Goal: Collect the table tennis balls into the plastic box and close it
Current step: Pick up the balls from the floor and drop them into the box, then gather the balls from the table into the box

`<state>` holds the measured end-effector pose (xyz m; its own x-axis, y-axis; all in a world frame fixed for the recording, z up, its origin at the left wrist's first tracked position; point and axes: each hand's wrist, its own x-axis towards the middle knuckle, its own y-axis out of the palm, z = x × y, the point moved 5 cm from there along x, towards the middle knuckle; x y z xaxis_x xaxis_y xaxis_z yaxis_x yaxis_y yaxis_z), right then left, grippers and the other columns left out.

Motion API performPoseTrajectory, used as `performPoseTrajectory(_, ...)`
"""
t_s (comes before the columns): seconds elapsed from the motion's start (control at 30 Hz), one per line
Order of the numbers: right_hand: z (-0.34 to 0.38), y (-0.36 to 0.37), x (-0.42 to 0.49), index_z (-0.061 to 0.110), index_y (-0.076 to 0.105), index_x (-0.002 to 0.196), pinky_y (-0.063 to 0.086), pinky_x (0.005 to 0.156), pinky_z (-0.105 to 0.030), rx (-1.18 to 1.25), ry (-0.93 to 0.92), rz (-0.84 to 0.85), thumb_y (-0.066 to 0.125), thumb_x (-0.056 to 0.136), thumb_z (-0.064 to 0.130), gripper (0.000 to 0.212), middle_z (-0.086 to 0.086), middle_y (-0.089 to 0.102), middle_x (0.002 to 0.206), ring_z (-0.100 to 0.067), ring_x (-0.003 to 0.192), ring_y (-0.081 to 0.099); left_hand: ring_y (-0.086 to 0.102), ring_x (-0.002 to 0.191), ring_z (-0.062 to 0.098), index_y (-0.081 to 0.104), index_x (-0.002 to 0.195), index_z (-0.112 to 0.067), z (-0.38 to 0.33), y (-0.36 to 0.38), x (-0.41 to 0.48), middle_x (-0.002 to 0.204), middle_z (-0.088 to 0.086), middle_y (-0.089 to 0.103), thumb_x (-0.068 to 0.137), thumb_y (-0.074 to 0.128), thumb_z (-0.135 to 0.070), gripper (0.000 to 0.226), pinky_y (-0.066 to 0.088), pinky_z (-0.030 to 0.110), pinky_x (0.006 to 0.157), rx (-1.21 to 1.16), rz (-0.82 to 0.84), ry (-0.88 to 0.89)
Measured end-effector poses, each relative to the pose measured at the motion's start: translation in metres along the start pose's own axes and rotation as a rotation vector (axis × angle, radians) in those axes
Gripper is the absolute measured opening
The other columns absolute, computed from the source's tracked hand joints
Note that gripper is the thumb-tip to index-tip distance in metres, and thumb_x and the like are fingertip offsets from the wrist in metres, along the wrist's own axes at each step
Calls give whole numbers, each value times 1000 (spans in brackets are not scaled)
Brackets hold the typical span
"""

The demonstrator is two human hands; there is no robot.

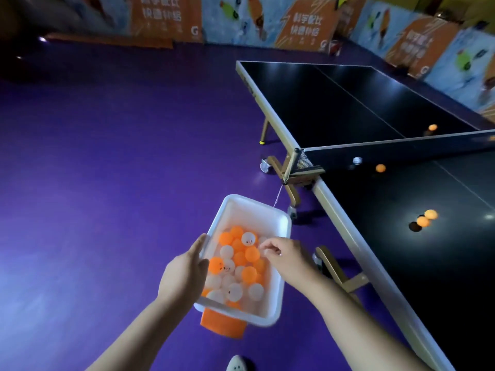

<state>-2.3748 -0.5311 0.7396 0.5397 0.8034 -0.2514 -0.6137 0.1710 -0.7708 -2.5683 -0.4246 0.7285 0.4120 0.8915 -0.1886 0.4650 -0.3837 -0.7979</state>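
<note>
A shoe tip (237, 364) is cut off at the bottom edge. The left hand (184, 274) grips the left rim of the open white plastic box (279, 287), held above the purple floor (107, 183). Its long axis runs away from the person. An orange lid (222, 324) is half hidden beneath its near end. The right hand (284, 257) hovers over the orange and white balls (241, 263) inside, fingers curled; whether they pinch anything is unclear. Further balls (427, 218) lie on the table tennis table (375, 258), some by the net (401, 151).
</note>
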Motion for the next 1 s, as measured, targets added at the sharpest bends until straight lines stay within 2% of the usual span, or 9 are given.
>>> performPoseTrajectory(0.13,-40,-55,33,31,66,102,43,60,-11,-18,37,-27,49,91,25,21,14,67,100,-6,86,57,55,66,22,30,143,-39,-67,34,48,79,5,62,92,43,-20,56,39,30,53,9,55,89)
performPoseTrajectory(0.3,-97,-103,63,33,65,99,54,75,-30,67,153,-144,49,89,26,21,14,69,93,-8,86,62,50,62,20,30,144,-38,-141,72,98,79,4,59,92,43,-19,56,38,30,53,32,148,201)
performPoseTrajectory(0.47,-143,-139,92,37,64,98,54,75,-24,161,270,-252,49,89,27,21,18,67,94,1,88,61,49,68,20,30,144,-37,-206,108,151,87,4,61,93,45,-21,56,43,30,60,32,244,353)
performPoseTrajectory(0.6,-164,-169,115,30,68,100,51,77,-19,201,359,-390,51,90,20,22,13,69,97,-2,92,62,49,69,22,32,143,-35,-257,134,198,87,6,61,93,45,-19,55,42,30,60,15,321,481)
performPoseTrajectory(0.73,-180,-198,142,27,70,96,55,80,-31,223,432,-510,55,87,17,20,10,72,90,-6,85,66,55,69,29,33,142,-35,-307,153,240,86,9,65,89,45,-15,58,42,30,58,22,403,621)
performPoseTrajectory(0.87,-195,-216,166,22,70,99,54,82,-28,229,505,-569,50,91,22,21,8,71,95,-8,89,65,60,70,34,36,141,-26,-349,184,271,105,10,69,88,46,-10,57,34,28,54,46,451,805)
performPoseTrajectory(1.0,-222,-230,169,22,67,89,57,73,-32,179,577,-654,50,92,25,17,6,67,84,-7,76,63,64,85,33,33,144,-28,-381,215,283,101,13,70,90,46,-14,57,44,32,65,36,525,803)
